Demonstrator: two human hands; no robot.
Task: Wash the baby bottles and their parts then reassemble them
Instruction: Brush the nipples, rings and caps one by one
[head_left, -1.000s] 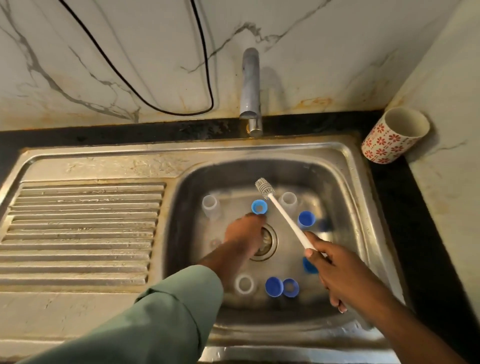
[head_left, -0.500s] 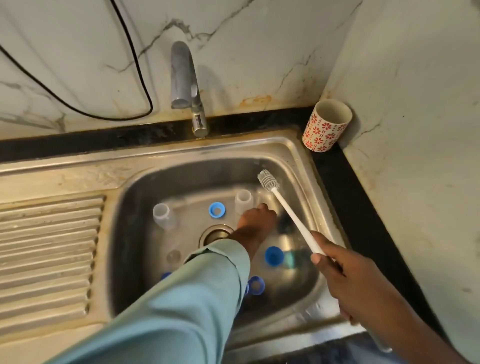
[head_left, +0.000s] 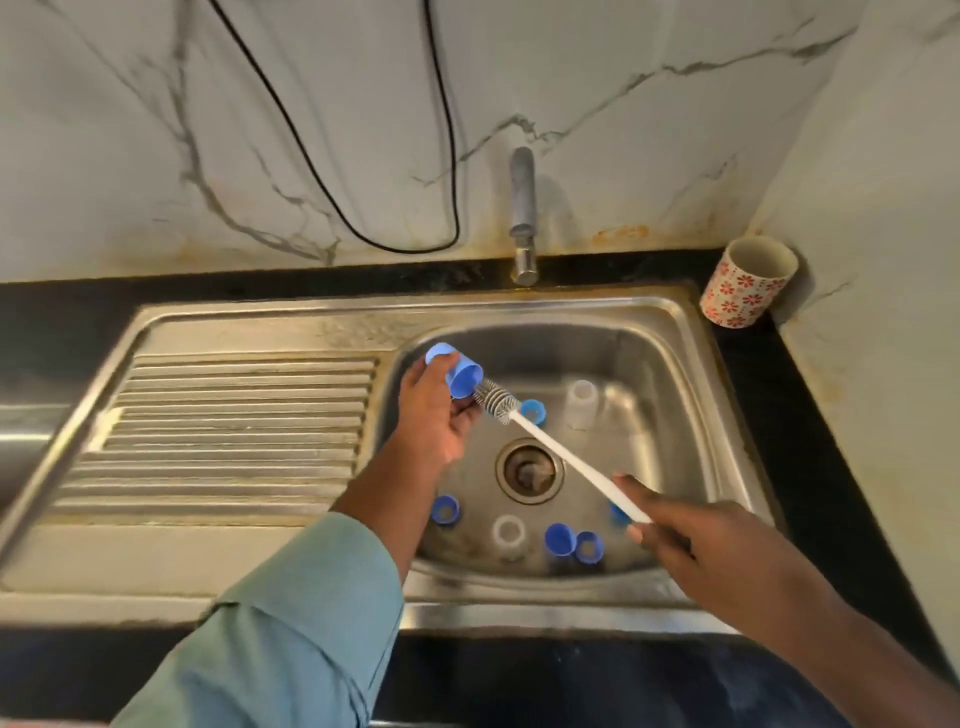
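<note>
My left hand (head_left: 434, 415) holds a blue bottle cap (head_left: 460, 375) raised over the left side of the steel sink (head_left: 670, 322), its open end facing right. My right hand (head_left: 691, 540) grips the white handle of a bottle brush (head_left: 561, 452); its bristle head touches the cap's mouth. Down in the basin lie several blue rings and caps, among them a blue ring (head_left: 533, 410), another blue ring (head_left: 445, 509) and a blue cap (head_left: 560, 538). A clear small bottle (head_left: 581, 399) stands at the back, a second clear bottle (head_left: 509, 532) at the front.
The tap (head_left: 522, 218) rises behind the basin with no water running. A ribbed draining board (head_left: 234, 431) lies to the left. A floral cup (head_left: 745, 283) stands in the back right corner by the marble wall. A black cable (head_left: 447, 156) hangs on the wall. The drain (head_left: 530, 470) is open.
My left hand came up out of the basin holding a blue cap and moved left. My right hand brought the brush head to the cap's mouth. The camera view shifted.
</note>
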